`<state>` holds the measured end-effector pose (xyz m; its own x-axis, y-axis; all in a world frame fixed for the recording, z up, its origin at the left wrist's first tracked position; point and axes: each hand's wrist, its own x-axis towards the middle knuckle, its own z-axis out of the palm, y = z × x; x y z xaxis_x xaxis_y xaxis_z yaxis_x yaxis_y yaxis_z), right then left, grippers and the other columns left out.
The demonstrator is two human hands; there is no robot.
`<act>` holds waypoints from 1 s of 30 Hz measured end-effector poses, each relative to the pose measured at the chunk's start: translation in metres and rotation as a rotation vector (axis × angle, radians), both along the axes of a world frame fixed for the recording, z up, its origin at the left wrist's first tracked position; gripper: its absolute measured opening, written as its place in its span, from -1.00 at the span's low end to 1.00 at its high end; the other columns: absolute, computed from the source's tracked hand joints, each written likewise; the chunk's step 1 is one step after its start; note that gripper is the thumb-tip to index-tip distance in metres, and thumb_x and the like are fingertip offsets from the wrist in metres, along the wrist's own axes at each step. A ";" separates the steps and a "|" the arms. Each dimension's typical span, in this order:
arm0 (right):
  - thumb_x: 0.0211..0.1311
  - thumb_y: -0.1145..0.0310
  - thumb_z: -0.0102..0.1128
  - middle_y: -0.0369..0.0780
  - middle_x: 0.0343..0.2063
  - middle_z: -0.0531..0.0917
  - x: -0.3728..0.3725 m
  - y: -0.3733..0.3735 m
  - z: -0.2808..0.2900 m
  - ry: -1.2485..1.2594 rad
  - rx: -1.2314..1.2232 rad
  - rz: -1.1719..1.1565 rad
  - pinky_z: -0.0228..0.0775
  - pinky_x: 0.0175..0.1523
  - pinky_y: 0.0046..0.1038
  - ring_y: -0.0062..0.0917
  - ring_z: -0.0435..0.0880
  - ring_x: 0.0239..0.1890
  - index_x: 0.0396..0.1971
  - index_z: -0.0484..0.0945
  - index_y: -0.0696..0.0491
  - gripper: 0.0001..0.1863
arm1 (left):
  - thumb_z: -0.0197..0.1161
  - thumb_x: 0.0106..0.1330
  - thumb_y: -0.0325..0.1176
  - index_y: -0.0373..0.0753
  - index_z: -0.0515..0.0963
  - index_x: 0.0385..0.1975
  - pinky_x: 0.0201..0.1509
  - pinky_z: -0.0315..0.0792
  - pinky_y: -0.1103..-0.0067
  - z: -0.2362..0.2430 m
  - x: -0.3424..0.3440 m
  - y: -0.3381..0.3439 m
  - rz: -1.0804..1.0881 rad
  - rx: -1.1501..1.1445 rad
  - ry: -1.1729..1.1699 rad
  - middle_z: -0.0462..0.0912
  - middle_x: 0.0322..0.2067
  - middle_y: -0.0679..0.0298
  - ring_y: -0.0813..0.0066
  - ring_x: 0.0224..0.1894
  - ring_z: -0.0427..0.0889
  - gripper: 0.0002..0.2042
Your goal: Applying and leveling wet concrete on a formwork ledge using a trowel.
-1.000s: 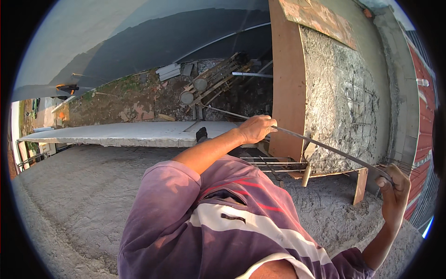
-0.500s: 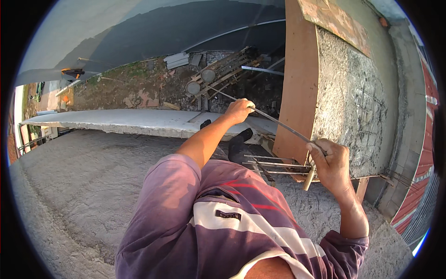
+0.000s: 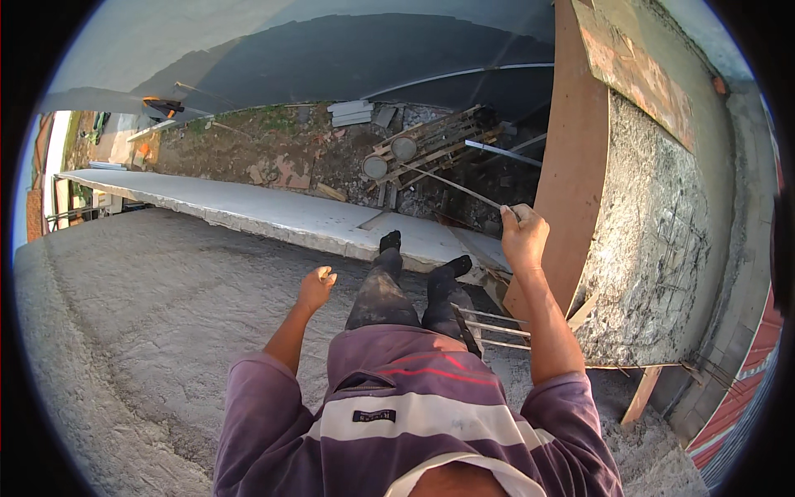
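My right hand (image 3: pixel 525 238) is closed around the upper end of a long thin grey rod (image 3: pixel 454 184), out in front of me beside the brown formwork board (image 3: pixel 570 157). From that hand the rod slants down and left toward two round pale-topped buckets (image 3: pixel 404 149) on the ground below. I cannot make out what its lower end touches. My left hand (image 3: pixel 317 288) hovers apart from the rod, left of my legs, over the rough concrete slab (image 3: pixel 174 306). Its fingers are curled in, and no object shows in them.
My feet are at a pale concrete ledge (image 3: pixel 273 207), with a drop to the ground beyond. Bare bars (image 3: pixel 497 325) stick out by my right leg. Rough concrete with rebar mesh (image 3: pixel 671 232) lies right of the board. Stacked timber (image 3: pixel 439 137) sits below.
My left hand has let go of the rod and swung back to the left. My right hand, still on the rod, has moved forward and left, and my body has leaned back.
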<state>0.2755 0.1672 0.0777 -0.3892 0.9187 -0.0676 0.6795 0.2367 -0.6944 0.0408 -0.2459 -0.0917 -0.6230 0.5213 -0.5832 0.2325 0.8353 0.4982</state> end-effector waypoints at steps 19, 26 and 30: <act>0.28 0.22 0.21 0.07 -0.54 0.65 -0.141 0.059 -0.175 -0.098 0.195 0.294 0.50 -0.24 -0.01 0.08 0.65 -0.40 -0.51 0.53 0.15 -0.70 | 0.25 0.38 -0.30 -0.38 0.61 -0.06 -0.27 0.35 0.62 0.052 0.068 -0.158 0.732 -0.042 -0.359 0.52 -0.43 0.44 0.67 -0.39 0.42 -0.72; 0.27 0.28 0.24 0.00 -0.54 0.66 -0.120 0.025 -0.094 0.109 0.247 0.345 0.50 -0.28 -0.10 0.02 0.65 -0.43 -0.43 0.61 0.12 -0.79 | 0.24 0.39 -0.30 -0.39 0.61 -0.02 -0.25 0.37 0.62 0.040 0.077 -0.166 0.781 -0.058 -0.376 0.54 -0.42 0.42 0.65 -0.37 0.45 -0.70; 0.26 0.32 0.25 -0.03 -0.50 0.70 -0.096 0.002 -0.030 0.042 -0.008 0.315 0.51 -0.25 -0.24 -0.12 0.71 -0.41 -0.21 0.67 0.13 -0.79 | 0.23 0.39 -0.30 -0.36 0.61 -0.02 -0.24 0.39 0.60 0.025 0.074 -0.133 0.732 -0.022 -0.420 0.55 -0.41 0.41 0.64 -0.36 0.46 -0.71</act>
<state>0.1792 0.1691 0.0472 -0.6569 0.7522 -0.0522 0.5447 0.4255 -0.7227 0.1145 -0.3791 -0.0671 -0.5280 0.0557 -0.8474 -0.5726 0.7135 0.4037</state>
